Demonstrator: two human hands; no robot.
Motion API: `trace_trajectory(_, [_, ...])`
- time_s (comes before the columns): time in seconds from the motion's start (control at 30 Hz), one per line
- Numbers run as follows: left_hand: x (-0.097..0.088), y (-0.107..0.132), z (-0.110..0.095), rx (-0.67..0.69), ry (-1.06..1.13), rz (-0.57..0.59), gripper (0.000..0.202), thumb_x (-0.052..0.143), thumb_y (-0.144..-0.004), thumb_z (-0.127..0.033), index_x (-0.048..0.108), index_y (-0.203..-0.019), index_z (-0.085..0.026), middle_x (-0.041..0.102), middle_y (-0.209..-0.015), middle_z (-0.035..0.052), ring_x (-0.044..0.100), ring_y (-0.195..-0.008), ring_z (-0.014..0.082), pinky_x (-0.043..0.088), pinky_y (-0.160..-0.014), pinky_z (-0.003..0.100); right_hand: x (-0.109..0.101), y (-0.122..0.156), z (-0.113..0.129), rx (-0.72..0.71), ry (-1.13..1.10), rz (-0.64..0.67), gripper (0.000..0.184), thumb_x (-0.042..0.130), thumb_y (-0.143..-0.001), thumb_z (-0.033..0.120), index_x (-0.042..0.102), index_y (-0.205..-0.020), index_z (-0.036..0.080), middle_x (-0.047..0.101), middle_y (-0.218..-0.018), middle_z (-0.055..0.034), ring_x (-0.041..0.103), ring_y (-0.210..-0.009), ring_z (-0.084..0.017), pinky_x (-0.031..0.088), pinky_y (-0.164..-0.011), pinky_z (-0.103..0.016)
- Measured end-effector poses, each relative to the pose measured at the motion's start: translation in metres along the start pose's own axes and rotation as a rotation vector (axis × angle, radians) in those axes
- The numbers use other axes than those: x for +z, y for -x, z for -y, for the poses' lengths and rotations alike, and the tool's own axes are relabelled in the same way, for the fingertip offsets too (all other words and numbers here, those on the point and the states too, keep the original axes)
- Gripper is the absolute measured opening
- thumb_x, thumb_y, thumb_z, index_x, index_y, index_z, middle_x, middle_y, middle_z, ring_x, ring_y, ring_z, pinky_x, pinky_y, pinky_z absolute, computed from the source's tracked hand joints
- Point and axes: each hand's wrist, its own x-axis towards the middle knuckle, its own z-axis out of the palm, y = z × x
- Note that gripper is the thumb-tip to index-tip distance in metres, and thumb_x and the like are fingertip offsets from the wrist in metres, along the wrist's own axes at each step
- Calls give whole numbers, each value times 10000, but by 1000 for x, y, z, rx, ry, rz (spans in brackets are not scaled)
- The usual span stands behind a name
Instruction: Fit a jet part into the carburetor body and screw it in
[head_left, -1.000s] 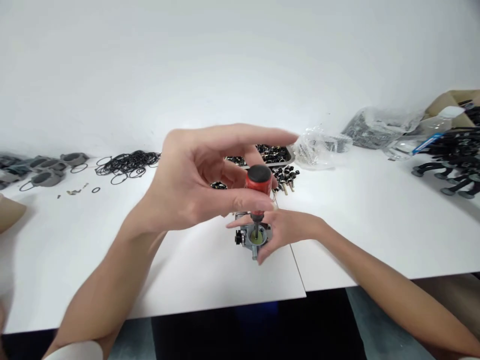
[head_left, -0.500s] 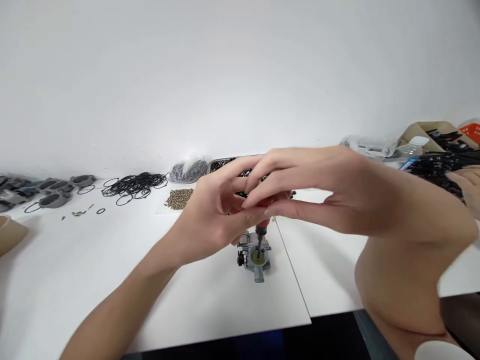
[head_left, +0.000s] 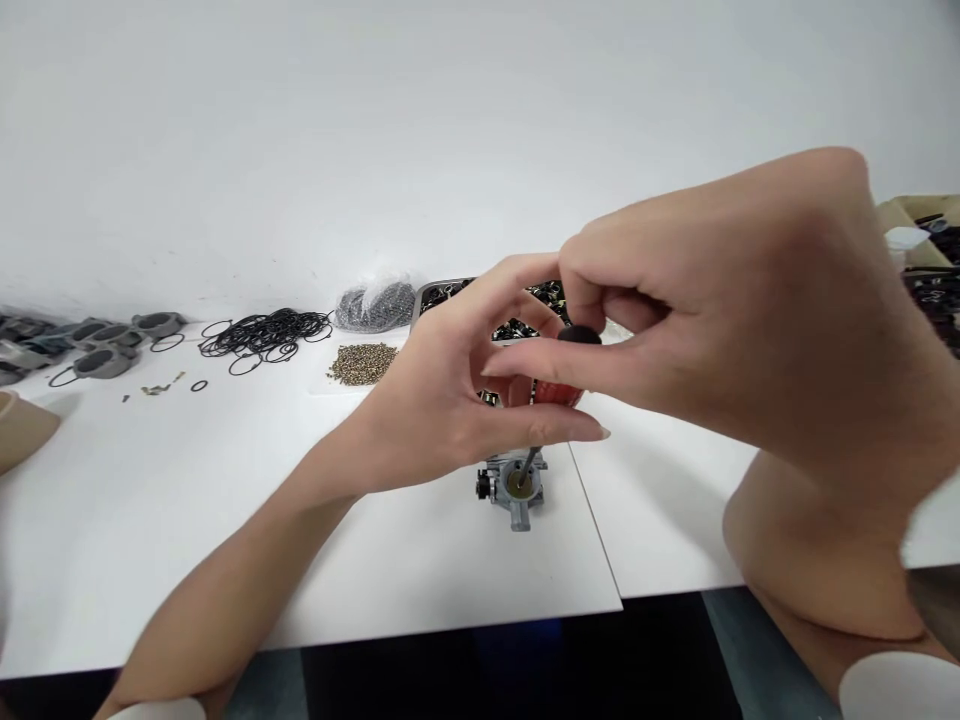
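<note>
A screwdriver (head_left: 556,394) with a red handle and black cap leans right, its tip inside the round opening of a grey metal carburetor (head_left: 520,515). My left hand (head_left: 457,385) is curled round the handle, thumb in front and fingers behind. Over the cap, my right hand (head_left: 675,310) is closed, with its thumb across the handle's top and its index finger bent. The carburetor rests on the white table (head_left: 420,570) below both hands, its rear part covered by my left hand.
Behind the hands stands a metal tray (head_left: 417,303) of dark small parts. Brass pieces (head_left: 361,364), a bag of small parts (head_left: 375,303), black rubber rings (head_left: 262,335) and grey ring-shaped parts (head_left: 105,362) lie leftward. A beige bin (head_left: 892,215) is at far right.
My right hand has risen and its fingers have curled in at the handle's top. The screwdriver has tilted to the right, and its black cap now shows. My left hand stays round the handle.
</note>
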Motion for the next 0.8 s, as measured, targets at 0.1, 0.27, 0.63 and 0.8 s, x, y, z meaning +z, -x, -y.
trace_trajectory(0.1, [-1, -1, 3, 40, -21, -37, 495, 850, -767, -212, 636, -1211, -249, 678, -994, 42, 696, -905, 202, 578, -589, 241, 2, -3, 3, 3, 33, -4, 486, 668, -929, 420, 487, -532, 205, 365, -502, 21, 523, -619, -119, 369, -515, -257])
trace_trajectory(0.27, [-9, 1, 2, 105, 98, 73, 408, 727, -857, -99, 610, -1225, -230, 678, -1058, 44, 694, -821, 160, 550, -497, 203, -12, 4, -14, -40, -238, 168, 200, 608, -949, 521, 736, -919, 371, 685, -921, 60, 654, -792, -115, 510, -608, -271])
trace_trajectory(0.63, [-3, 4, -6, -26, 95, 23, 597, 801, -800, -132, 519, -1311, -257, 692, -1035, 28, 697, -768, 155, 601, -588, 274, -7, 5, -6, 91, 30, 80, 426, 534, -943, 584, 627, -642, 297, 576, -608, 10, 604, -664, -139, 466, -566, -315])
trace_trajectory(0.8, [3, 2, 2, 6, 43, -6, 598, 848, -766, -191, 513, -1255, -271, 684, -1022, 27, 704, -888, 194, 584, -574, 254, -1, 0, 7, 217, 112, 8, 602, 490, -895, 751, 531, -563, 250, 521, -575, -26, 652, -831, -221, 493, -591, -330])
